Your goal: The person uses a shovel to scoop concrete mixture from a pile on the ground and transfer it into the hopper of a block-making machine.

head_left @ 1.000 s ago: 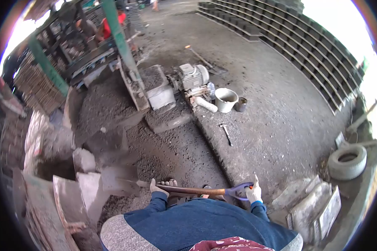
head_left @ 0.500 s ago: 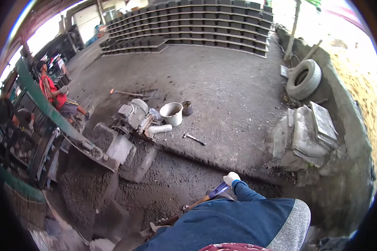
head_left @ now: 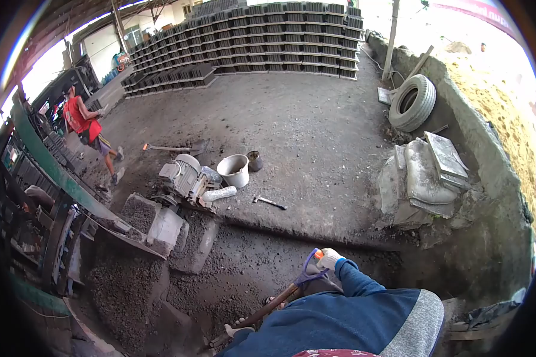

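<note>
My right hand (head_left: 329,259), in a pale glove, is closed on the orange grip of a purple D-shaped handle. Its wooden shaft (head_left: 274,302) slopes down to the left across my front. Lower on that shaft, my left hand (head_left: 238,329), also gloved, is wrapped round the wood near the bottom of the view. The tool's lower end is hard to make out. Dark loose gravel (head_left: 226,268) lies in the pit in front of me.
A motor (head_left: 184,175), white bucket (head_left: 233,171), small can (head_left: 255,160) and hammer (head_left: 270,203) are beyond the pit's edge. Another shovel (head_left: 175,148) lies behind them. Stacked blocks, a tyre (head_left: 412,103) and sacks (head_left: 426,172) stand farther off. A person in red (head_left: 82,122) is at left.
The view has shifted. The purple handle has turned so its D shape and orange grip show. My left hand is lower and to the right. The person in red is now more upright, legs apart.
</note>
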Tool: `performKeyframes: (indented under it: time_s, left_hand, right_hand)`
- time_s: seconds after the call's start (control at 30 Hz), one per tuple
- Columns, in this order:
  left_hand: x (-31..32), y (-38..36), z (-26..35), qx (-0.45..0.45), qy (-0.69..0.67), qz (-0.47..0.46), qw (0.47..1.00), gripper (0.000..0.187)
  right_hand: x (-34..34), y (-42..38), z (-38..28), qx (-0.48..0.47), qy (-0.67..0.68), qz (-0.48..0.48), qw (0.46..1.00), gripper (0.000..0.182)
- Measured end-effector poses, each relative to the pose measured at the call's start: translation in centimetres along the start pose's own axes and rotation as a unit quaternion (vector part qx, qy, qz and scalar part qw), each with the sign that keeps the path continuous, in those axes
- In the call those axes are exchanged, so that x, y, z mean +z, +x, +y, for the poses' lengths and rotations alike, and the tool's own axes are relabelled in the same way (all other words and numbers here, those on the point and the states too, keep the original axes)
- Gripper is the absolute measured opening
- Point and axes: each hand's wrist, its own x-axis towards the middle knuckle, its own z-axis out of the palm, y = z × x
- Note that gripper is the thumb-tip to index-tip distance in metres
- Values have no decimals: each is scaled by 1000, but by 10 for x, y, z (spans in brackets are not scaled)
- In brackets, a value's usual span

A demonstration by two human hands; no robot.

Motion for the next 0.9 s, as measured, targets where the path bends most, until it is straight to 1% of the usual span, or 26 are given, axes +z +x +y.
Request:
performKeyframes:
  time_s: [0.1,0.13,0.23,0.27,0.3,0.37,0.4,0.43,0.5,0.57,0.6,0.63,0.67,0.7,0.73,0.77,0.8,0.83,0.87,0.9]
  left_hand:
    - [-8,-4,-4,-3,-6,8,1000,52]
    - [-9,-5,-9,-3,-9,14,1000,52]
    - [-14,-22,-23,-1,-43,17,999,52]
    - [-16,-31,-29,18,-59,-10,998,49]
    - [-21,-20,-30,2,-66,-10,998,48]
    - [-33,8,-32,-30,-79,-12,996,48]
    - [-40,-4,-43,-2,-80,-8,997,47]
    - [-34,-30,-53,24,-82,-2,996,47]
    - [-29,-61,-80,62,-161,-22,985,47]
    - [-41,-43,-105,40,-147,-30,988,44]
    - [-51,-30,-124,47,-149,-112,981,38]
    - [-44,-67,-133,43,-99,-109,988,43]
    - [-57,-23,-150,2,-107,-223,969,36]
    - [-44,-76,-159,-15,-116,-151,982,45]
    - [-44,-90,-168,18,-105,-175,979,56]
    - [-37,-95,-167,-22,-116,-149,982,56]
    - [-33,-121,-165,-26,-114,-208,971,44]
    - [-30,-123,-164,-24,-123,-184,975,35]
    - [-17,-163,-156,-43,-149,-206,966,35]
    - [-16,-170,-151,-54,-139,-272,951,31]
  right_hand:
    - [-3,12,4,10,-113,10,994,41]
    - [-7,13,1,22,-189,-20,981,37]
    - [-28,1,-25,-2,-197,0,980,35]
    - [-32,-1,-32,-36,-187,20,981,44]
    - [-32,-5,-32,-104,-126,86,983,57]
    - [-41,-6,-40,-155,-98,96,978,68]
    - [-48,-9,-46,-160,-95,82,979,71]
    - [-60,-19,-57,-138,-82,57,985,68]
    - [-76,-17,-39,-164,-76,46,982,64]
    - [-86,-4,7,-175,-63,58,981,57]
    - [-94,7,35,-180,-62,58,980,53]
    - [-105,16,65,-153,-26,53,987,49]
    - [-114,21,95,-120,8,42,992,45]
    - [-119,18,119,-82,39,28,995,41]
    - [-135,-7,110,-13,91,8,996,35]
    - [-141,-7,124,38,128,-16,991,29]
    - [-145,-4,142,13,124,-32,992,27]
    - [-145,-2,153,-13,126,-42,991,24]
    - [-152,-14,144,4,125,-50,991,19]
    - [-157,-10,156,-93,62,-83,990,17]
